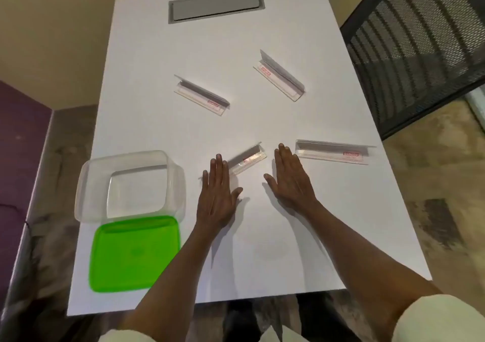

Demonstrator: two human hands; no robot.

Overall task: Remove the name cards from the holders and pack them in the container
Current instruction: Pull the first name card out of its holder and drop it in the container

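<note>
Two flat hands wait beside a little card holder.

The nearest holder (246, 160) is clear plastic, bent like an L, with a red-print name card inside. It lies on the white table (288, 236), tilted, between the two hands. Three more holders sit at 10 (201, 95), 1 (279, 76) and 3 o'clock (334, 152). The left hand (217, 197) and right hand (291, 178) lie flat, fingers straight, holding nothing. I think they are ready to pick it up. The clear container (130, 186) stands open at 8 o'clock with its green lid (135, 253) just in front, so cards can drop in.
</note>
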